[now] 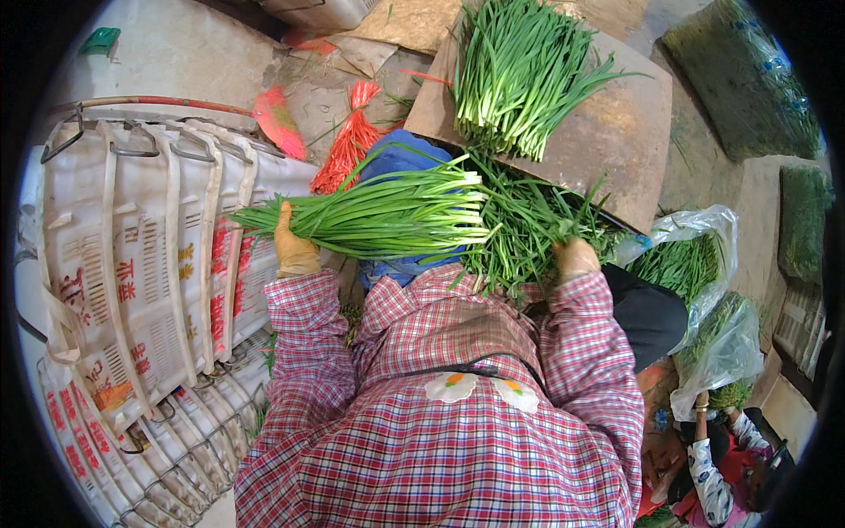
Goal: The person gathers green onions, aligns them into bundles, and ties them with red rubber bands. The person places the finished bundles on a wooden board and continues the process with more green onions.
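Observation:
My left hand (pixel 294 245), in a tan glove, grips a bunch of garlic chives (pixel 396 211) near its leaf tips. The bunch lies sideways above my lap, its pale stem ends to the right. My right hand (pixel 575 259), gloved and slightly blurred, is closed around a small tuft of loose chive leaves (pixel 566 228). Under and beside it is a heap of tangled chive leaves (pixel 515 244). Beyond both hands, a large pile of chives (pixel 521 79) rests on a wooden board (pixel 627 132), its cut ends towards me.
Red plastic ties (pixel 353 138) hang beyond the held bunch. Stacked white plastic crates (pixel 138 264) stand at left. Chives fill a clear plastic bag (pixel 716 244) at right. Packed green bales (pixel 746 86) lie far right. Another person (pixel 713 468) handles greens at lower right.

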{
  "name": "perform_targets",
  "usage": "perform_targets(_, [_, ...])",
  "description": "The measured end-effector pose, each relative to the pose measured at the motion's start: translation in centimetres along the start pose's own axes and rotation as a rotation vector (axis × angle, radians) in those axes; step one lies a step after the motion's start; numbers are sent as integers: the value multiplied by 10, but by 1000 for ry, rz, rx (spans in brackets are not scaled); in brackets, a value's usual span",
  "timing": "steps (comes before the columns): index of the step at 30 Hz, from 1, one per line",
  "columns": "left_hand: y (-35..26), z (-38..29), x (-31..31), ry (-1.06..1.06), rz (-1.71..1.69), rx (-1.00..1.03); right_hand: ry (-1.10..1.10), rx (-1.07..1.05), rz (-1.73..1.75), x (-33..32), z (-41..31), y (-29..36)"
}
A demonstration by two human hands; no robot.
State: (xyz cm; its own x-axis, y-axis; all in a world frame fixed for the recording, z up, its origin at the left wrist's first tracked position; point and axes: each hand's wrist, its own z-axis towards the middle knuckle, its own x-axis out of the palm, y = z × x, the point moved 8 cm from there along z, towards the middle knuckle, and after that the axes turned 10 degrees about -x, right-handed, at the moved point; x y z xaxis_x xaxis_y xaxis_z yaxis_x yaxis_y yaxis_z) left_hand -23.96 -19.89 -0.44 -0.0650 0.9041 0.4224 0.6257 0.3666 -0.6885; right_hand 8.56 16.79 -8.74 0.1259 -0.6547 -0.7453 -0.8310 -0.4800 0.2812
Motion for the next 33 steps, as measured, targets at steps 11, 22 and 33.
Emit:
perform_targets(11, [-4,22,-5,-42,51,3,121,-475,1294,27,-4,135])
perform_targets(22, [1,27,-27,-107,39,-45,-340,-261,0,-9,-25,-5])
perform_targets(33, [-5,22,-18,-120,20,-56,43,-364,-19,13,-31,53])
